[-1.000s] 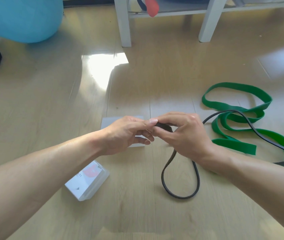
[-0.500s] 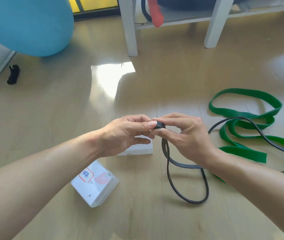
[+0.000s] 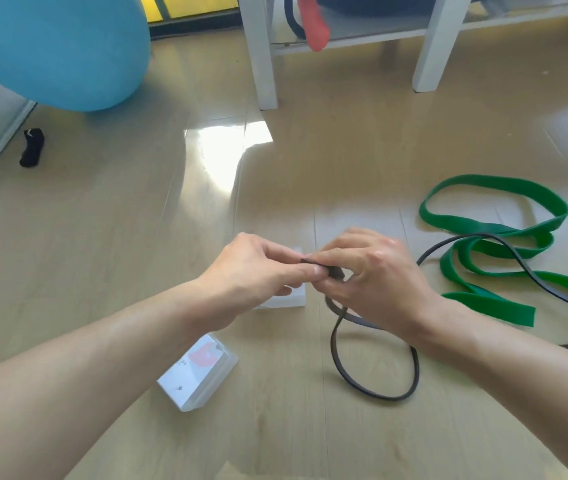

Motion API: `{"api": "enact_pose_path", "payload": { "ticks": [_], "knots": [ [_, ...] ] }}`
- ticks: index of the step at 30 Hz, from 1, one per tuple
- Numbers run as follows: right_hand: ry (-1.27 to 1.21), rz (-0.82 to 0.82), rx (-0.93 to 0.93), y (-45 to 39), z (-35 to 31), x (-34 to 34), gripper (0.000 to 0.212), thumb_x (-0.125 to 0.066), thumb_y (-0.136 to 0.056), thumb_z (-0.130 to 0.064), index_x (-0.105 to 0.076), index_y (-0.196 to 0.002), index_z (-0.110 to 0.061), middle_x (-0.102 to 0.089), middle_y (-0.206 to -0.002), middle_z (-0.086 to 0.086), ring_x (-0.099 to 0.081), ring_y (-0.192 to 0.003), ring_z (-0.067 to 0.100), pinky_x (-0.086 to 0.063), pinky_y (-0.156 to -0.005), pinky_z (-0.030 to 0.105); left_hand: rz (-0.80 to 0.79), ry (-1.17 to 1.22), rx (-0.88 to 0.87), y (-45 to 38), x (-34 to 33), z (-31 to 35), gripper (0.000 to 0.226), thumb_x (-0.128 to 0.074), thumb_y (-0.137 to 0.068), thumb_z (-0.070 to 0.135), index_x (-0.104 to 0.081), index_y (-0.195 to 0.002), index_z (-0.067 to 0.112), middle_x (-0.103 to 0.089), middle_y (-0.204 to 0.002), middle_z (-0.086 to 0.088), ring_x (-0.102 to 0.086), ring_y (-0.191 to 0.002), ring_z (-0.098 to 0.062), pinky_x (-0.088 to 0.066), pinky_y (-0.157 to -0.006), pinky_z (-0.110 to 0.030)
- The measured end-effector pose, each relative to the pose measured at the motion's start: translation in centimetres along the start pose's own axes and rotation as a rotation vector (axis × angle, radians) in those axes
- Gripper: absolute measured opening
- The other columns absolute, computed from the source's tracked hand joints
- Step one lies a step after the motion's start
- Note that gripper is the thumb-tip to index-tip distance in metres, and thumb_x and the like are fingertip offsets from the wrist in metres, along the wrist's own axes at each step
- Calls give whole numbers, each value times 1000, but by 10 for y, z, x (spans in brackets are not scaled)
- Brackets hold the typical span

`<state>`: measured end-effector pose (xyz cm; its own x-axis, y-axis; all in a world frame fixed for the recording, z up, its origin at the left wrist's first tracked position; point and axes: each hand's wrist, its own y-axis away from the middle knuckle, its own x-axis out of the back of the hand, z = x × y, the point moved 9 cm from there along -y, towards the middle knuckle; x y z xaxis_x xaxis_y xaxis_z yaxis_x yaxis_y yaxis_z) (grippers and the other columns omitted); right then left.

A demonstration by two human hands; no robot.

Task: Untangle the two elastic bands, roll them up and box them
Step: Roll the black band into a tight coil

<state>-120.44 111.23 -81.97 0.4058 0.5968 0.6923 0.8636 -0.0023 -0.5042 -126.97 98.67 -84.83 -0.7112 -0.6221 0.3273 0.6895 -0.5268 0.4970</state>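
Observation:
A thin black band (image 3: 376,393) loops on the wooden floor, and its end is wound into a small tight roll pinched between my left hand (image 3: 258,271) and my right hand (image 3: 376,278). The rest of the black band trails right, lying across a wide green band (image 3: 493,233) that sprawls in flat loops on the floor. A clear plastic box (image 3: 282,301) sits under my hands, mostly hidden. Its white lid with a red mark (image 3: 199,372) lies nearer me, to the left.
White table legs (image 3: 261,64) stand at the back with a red band (image 3: 315,22) hanging from the shelf. A big blue ball (image 3: 57,50) fills the far left. A small black object (image 3: 32,152) lies by the left wall.
Both hands stay together on the black roll, turning it, and the loose loop on the floor has shifted slightly. My view has moved a little closer.

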Motion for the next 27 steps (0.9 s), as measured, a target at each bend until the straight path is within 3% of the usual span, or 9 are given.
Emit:
{"api": "enact_pose_path", "payload": {
  "ticks": [4,8,10,13,17,21,25,27],
  "knots": [
    [-177,39,-118,13,6,0,15,-80,-83,-29,-82,-97,-24,-76,-94,-9,-71,-84,6,-57,-71,30,-174,113,-31,-5,-12,-13,18,-80,-88,25,-84,-102,16,-78,-106,-16,-67,-90,-11,-53,-91,-25],
    [-225,41,-53,16,-2,0,26,-78,-84,-33,-80,-105,-18,-77,-103,-6,-71,-91,5,-56,-80,24,-371,257,-9,-3,-26,-26,37,-66,-95,28,-74,-124,6,-70,-132,-16,-64,-126,-25,-45,-106,-34],
    [-177,38,-39,15,-2,0,27,-73,-87,-35,-80,-104,-15,-78,-98,-5,-70,-85,7,-56,-78,24,-396,337,40,-3,-30,-35,46,-61,-95,31,-69,-128,0,-64,-140,-20,-59,-133,-30,-44,-110,-38],
    [-35,18,33,12,-6,-3,18,-74,-89,-28,-80,-100,-15,-78,-86,-3,-72,-76,15,-57,-67,32,-388,368,99,-4,-34,-41,39,-68,-92,35,-77,-115,5,-74,-125,-12,-66,-119,-25,-50,-109,-42],
    [21,-32,104,9,-8,-7,15,-69,-90,-23,-79,-88,-13,-76,-76,0,-71,-70,25,-55,-56,37,-251,259,106,-9,-29,-43,42,-81,-72,42,-83,-101,12,-79,-103,-3,-72,-101,-16,-58,-91,-32],
    [-44,-62,65,10,-6,-12,16,-74,-86,-27,-81,-97,-19,-73,-79,-4,-64,-72,17,-53,-62,33,-239,240,32,-9,-28,-42,23,-84,-79,34,-85,-94,18,-79,-100,-1,-71,-96,-14,-56,-90,-31],
    [-248,-33,-98,19,10,-7,27,-82,-82,-24,-80,-107,-16,-73,-93,-10,-65,-83,0,-52,-77,18,-273,317,-14,-8,-28,-42,29,-68,-87,34,-84,-97,11,-78,-99,-4,-69,-96,-15,-53,-90,-33],
    [-293,-21,-150,22,12,-7,23,-83,-82,-21,-80,-104,-16,-73,-92,-13,-66,-84,-2,-49,-78,14,-302,351,-10,-7,-31,-42,31,-65,-89,34,-82,-100,11,-77,-98,-1,-69,-97,-16,-53,-94,-35]
  ]
}}
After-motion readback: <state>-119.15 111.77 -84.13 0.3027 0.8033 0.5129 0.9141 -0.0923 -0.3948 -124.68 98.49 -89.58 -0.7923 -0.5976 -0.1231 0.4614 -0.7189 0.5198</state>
